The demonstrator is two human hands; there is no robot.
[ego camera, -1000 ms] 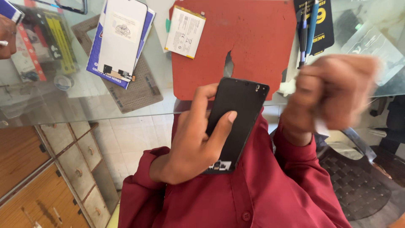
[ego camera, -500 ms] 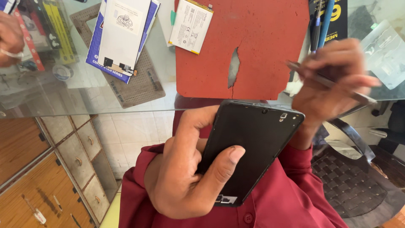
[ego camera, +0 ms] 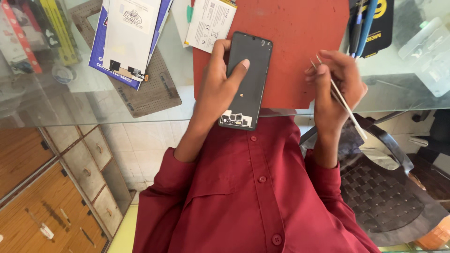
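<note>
Your left hand (ego camera: 218,86) is clamped on a black phone (ego camera: 247,77), thumb lying across its dark face, fingers wrapped round the far edge. The phone lies lengthwise over the near edge of a red work mat (ego camera: 300,51) on the glass table (ego camera: 187,100); its lower end, with exposed circuitry, sticks out past the mat toward your red shirt (ego camera: 248,187).

Your right hand (ego camera: 335,86) is closed on a pair of slim metal tweezers (ego camera: 340,96), fingers pinched together near the tips. The tips point up over the mat, the long end runs down past your wrist. The tweezers are near the phone but well clear of it, not touching.

Just beside the phone's top left corner, a flat white battery pack (ego camera: 210,21) lies half on the mat. Further left, a blue and white flat box (ego camera: 129,40) sits on a brown perforated board (ego camera: 147,89). Blue pens and a black-and-yellow card (ego camera: 372,21) lie at the mat's top right, with a clear plastic container (ego camera: 429,51) at the far right edge.

Wooden drawers (ego camera: 89,173) show through the glass at lower left, and a dark mesh chair seat (ego camera: 384,197) at lower right.
</note>
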